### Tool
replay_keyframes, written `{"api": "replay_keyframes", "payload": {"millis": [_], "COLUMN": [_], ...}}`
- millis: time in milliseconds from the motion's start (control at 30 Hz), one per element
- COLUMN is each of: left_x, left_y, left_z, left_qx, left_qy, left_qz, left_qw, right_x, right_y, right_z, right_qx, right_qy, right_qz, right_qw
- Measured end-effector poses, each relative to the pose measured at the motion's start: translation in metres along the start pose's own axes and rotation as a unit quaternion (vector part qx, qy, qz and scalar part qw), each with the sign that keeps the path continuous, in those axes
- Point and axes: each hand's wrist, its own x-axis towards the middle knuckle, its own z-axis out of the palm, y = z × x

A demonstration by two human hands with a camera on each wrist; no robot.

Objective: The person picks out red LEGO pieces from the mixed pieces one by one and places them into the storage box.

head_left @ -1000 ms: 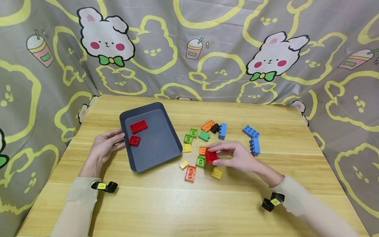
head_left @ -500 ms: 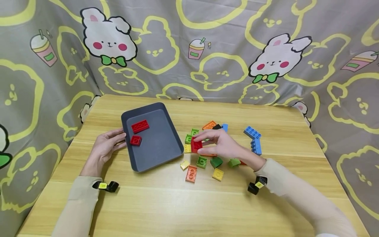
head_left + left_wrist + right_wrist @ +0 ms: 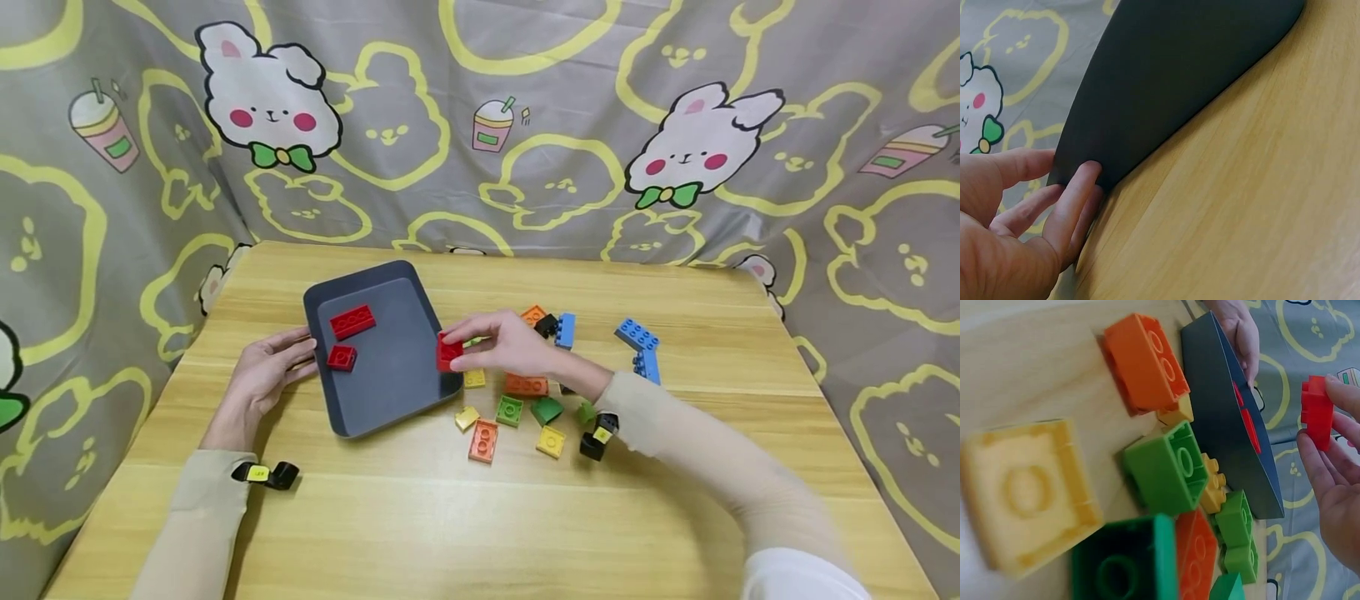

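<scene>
My right hand [image 3: 504, 343] pinches a red toy brick [image 3: 447, 353] between thumb and fingertips, over the right rim of a dark grey tray [image 3: 397, 350]. In the right wrist view, the studs of this brick [image 3: 1317, 414] face away from the palm. My left hand [image 3: 264, 371] is at the tray's left side. Fairly straight fingers [image 3: 1072, 203] touch the tray's outer wall in the left wrist view. Inside the tray lie a long red brick [image 3: 352, 322] and a smaller red brick [image 3: 342, 358].
Loose bricks lie right of the tray, among them orange [image 3: 483, 442], yellow [image 3: 551, 442], light green [image 3: 508, 411], dark green [image 3: 547, 409], black [image 3: 546, 325] and blue [image 3: 637, 334] ones. My right forearm passes over some of them. A patterned curtain [image 3: 540, 125] hangs behind the wooden table [image 3: 390, 517].
My right hand has carried the red brick leftward from the loose bricks to the tray's right rim. The left hand and the tray stay in place.
</scene>
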Motion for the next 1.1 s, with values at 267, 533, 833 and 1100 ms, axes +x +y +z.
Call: {"api": "replay_keyframes", "payload": {"millis": [267,533,833,1100], "left_x": [-0.002,-0.002,0.001,0.003], "left_y": [-0.001,-0.002,-0.002,-0.002], "left_z": [0.000,-0.001,-0.002,-0.003], "left_qx": [-0.004,-0.013,-0.004,0.000], "left_qy": [-0.001,-0.004,-0.005,-0.007], "left_qz": [0.001,0.001,-0.003,-0.001], "left_qw": [1.0000,0.9999,1.0000,1.0000], "right_x": [0.036,0.071,0.108,0.130], "right_y": [0.002,0.006,0.016,0.014], "right_z": [0.010,0.026,0.041,0.047], "right_qx": [-0.014,-0.036,-0.119,-0.159], "right_qy": [0.009,-0.002,-0.035,-0.067], "right_qz": [0.007,-0.009,0.000,0.028], "right_qw": [1.000,0.999,0.992,0.985]}}
